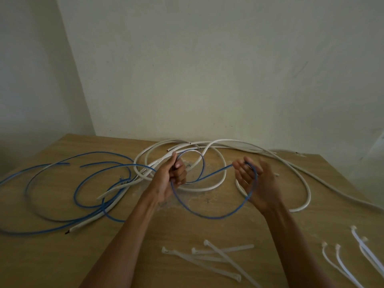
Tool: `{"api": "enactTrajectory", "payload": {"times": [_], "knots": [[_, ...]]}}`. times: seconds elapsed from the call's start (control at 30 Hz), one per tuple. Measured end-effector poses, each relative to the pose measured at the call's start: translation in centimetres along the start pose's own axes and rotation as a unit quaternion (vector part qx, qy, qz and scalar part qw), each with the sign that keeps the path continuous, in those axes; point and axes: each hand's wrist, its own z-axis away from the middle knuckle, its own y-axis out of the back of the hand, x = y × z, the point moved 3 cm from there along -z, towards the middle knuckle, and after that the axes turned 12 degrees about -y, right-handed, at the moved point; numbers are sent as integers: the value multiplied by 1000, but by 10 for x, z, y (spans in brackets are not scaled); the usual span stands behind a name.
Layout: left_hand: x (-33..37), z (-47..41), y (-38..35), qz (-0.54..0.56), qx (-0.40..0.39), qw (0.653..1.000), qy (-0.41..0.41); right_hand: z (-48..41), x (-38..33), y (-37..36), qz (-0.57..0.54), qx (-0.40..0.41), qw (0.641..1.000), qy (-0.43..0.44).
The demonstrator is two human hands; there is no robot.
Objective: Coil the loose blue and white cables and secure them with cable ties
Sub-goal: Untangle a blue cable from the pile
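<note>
My left hand grips a blue cable above the middle of the wooden table; a small loop rises from the fist. The cable sags in a wide loop to my right hand, which faces palm up with fingers loosely curled around it. More loose blue cable sprawls in large curves over the table's left side. White cables lie tangled behind and beside both hands, reaching the far right edge. White cable ties lie near the front edge, between my forearms.
Several more white cable ties lie at the front right corner. A pale wall stands right behind the table's back edge. The table's left edge drops away at the far left.
</note>
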Motion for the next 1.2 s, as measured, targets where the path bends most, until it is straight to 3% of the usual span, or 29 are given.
{"api": "enactTrajectory", "payload": {"times": [0.13, 0.23, 0.4, 0.5, 0.6, 0.67, 0.8, 0.87, 1.0, 1.07, 1.2], "knots": [[0, 2, -11, -42, -21, 999, -24, 3, 2, -10, 105, -16, 992, 66], [-4, 3, -20, -49, -9, 999, -23, 8, 9, -23, 235, -23, 961, 141], [-8, 2, -35, -34, 22, 998, -39, 14, 37, -63, 422, 79, 859, 279], [-2, -1, -40, 58, 46, 997, -38, 15, 55, -83, 522, 100, 757, 381], [4, 0, -41, 140, 44, 989, -17, 9, 74, -96, 618, 96, 657, 421], [5, 3, -41, 161, 35, 986, -8, 6, 79, -101, 641, 101, 631, 426], [9, 1, -31, 226, 99, 969, -20, 5, 77, -94, 690, 31, 636, 343], [15, -2, -18, 271, 127, 953, -43, 6, 69, -80, 678, 54, 651, 337], [17, -2, -17, 279, 102, 954, -43, -3, 45, -67, 621, 162, 667, 379], [12, 0, -25, 257, 85, 962, -29, -14, 42, -74, 629, 162, 661, 376], [10, 2, -29, 204, 48, 978, -9, -24, 38, -88, 600, 155, 686, 382]]}}
